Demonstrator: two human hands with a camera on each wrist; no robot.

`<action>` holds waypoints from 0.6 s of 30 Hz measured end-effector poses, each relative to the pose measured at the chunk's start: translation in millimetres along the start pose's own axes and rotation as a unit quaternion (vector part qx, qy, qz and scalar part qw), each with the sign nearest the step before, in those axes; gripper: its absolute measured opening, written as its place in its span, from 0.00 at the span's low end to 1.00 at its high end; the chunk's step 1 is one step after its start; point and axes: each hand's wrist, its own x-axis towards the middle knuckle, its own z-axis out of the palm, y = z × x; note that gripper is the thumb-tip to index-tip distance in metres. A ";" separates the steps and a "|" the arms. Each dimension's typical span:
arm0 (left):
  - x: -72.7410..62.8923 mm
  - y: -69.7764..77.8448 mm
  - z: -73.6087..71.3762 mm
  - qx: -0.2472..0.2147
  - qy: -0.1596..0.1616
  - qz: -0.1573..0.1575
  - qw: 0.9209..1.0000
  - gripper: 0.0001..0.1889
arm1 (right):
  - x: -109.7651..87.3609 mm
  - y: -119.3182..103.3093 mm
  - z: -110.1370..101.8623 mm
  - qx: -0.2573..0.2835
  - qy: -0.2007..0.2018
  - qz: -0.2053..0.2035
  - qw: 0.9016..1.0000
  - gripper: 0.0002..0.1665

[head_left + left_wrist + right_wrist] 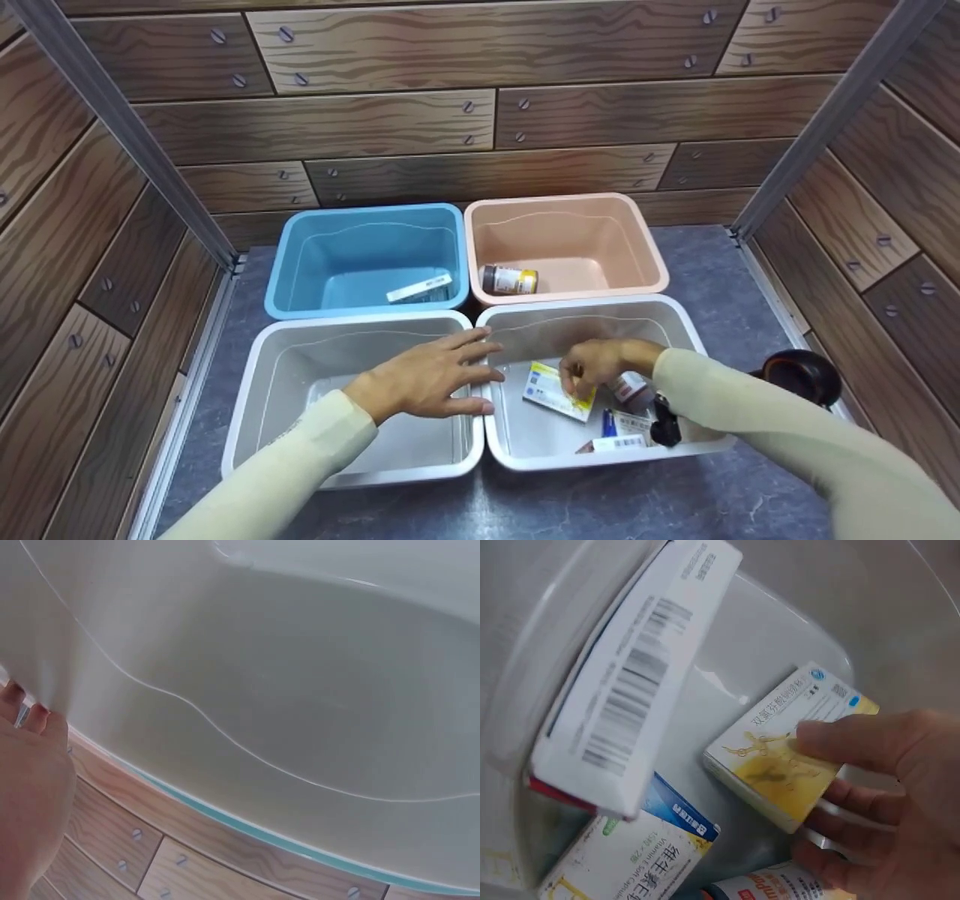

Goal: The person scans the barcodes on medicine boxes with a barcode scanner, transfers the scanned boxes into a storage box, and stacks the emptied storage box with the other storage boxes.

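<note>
In the right wrist view, my right hand (pixel 877 795) pinches a white and yellow medicine box (pixel 780 742), the thumb over its printed face and the other fingers at its edge. This happens inside the right grey bin (pixel 525 459). Close by lie a pill bottle (pixel 632 390), a Vitamin E soft capsule box (pixel 645 855) and a white box with a barcode (pixel 637 682). My left hand (pixel 431 379) reaches over the left grey bin (pixel 247 409), fingers spread and fairly straight, their tips at the rims where the two grey bins meet.
Behind stand a blue bin (pixel 281 277) with a slim white box (pixel 420 289) in it, and a peach bin (pixel 656 270) holding a dark-capped bottle (pixel 511 280). A round black object (pixel 801 377) is beyond my right forearm. Wood-patterned walls enclose the grey tabletop (pixel 705 259).
</note>
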 end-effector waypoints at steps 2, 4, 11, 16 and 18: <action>0.1 -0.2 -0.6 0.000 0.000 0.000 1.000 0.34 | -0.4 0.9 -1.0 -0.001 0.019 -0.021 1.000 0.09; 0.2 -0.5 -0.6 0.006 0.003 0.002 1.000 0.34 | -2.0 1.6 -2.6 -0.009 0.039 -0.049 0.998 0.11; 0.1 0.1 0.6 0.010 0.008 0.005 1.000 0.34 | -22.1 0.0 -10.2 0.014 0.101 -0.120 0.988 0.20; -0.5 0.4 1.9 0.008 0.009 0.005 1.000 0.34 | -47.7 -9.2 -16.5 0.084 0.133 -0.136 0.978 0.28; -0.7 0.1 2.0 0.009 0.009 0.002 1.000 0.34 | -59.1 -12.4 -18.8 0.100 0.155 -0.141 0.973 0.31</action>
